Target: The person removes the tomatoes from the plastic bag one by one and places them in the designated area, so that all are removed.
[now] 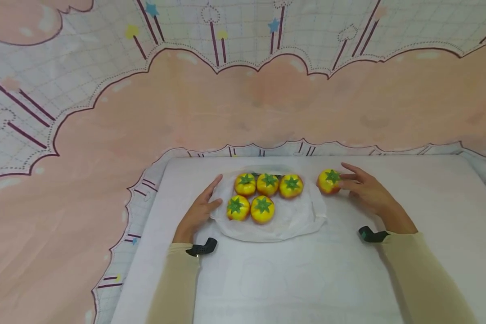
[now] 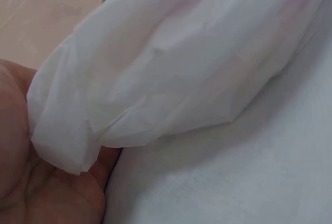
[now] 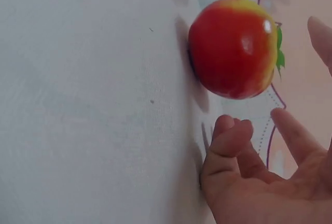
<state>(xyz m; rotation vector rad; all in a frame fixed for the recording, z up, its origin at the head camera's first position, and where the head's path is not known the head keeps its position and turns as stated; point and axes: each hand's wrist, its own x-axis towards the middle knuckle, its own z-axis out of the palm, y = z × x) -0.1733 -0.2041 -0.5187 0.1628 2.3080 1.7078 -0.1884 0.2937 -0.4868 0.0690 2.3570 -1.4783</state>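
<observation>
A white plastic bag [image 1: 283, 222] lies spread on the table with several yellow-and-red tomatoes [image 1: 262, 209] on it, each topped by a green star-shaped leaf. They form two rows. My left hand [image 1: 201, 210] is at the bag's left edge, thumb and fingers spread; in the left wrist view the crumpled bag edge [image 2: 67, 136] rests against the palm. Right of the bag sits a single tomato [image 1: 329, 182], red on its side in the right wrist view. My right hand [image 1: 366, 191] is just beside it, fingers loosely extended, with a gap between fingertips and tomato [image 3: 233, 50].
The white table [image 1: 299, 279] extends toward me and to the right. Behind it hangs a peach-and-white patterned cloth [image 1: 308, 103]. A black device [image 1: 202, 247] is on the left wrist and another black device [image 1: 372, 235] on the right.
</observation>
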